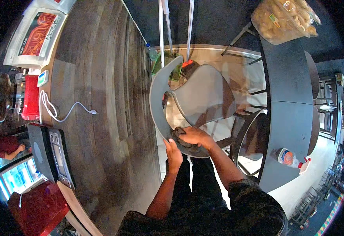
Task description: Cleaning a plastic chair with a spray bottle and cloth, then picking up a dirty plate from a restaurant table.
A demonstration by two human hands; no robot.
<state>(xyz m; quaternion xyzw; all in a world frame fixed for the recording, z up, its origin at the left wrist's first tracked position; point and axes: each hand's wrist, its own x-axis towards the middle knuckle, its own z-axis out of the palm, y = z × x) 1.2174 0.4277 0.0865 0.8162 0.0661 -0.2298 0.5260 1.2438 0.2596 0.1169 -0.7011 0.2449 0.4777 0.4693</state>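
A grey chair stands before me, with its smooth seat (204, 91) and a curved backrest (157, 97) that loops around an opening. My left hand (173, 155) grips the near edge of the backrest, thumb on the rim. Bunched under the fingers of my right hand (197, 137) is a dark cloth (178, 135), pressed on the backrest's inner face at its near end. Part of the cloth is hidden by that hand. The chair's legs are mostly covered by the seat.
A grey table (289, 124) on the right carries a spray bottle (288, 157) and a large clear bag (286, 22) of tan pieces. Behind the chair are a green dustpan (174, 69) and an orange-topped brush (189, 65). The wood-look counter (107, 73) bears a white cable (71, 113). A person (8, 147) is far left.
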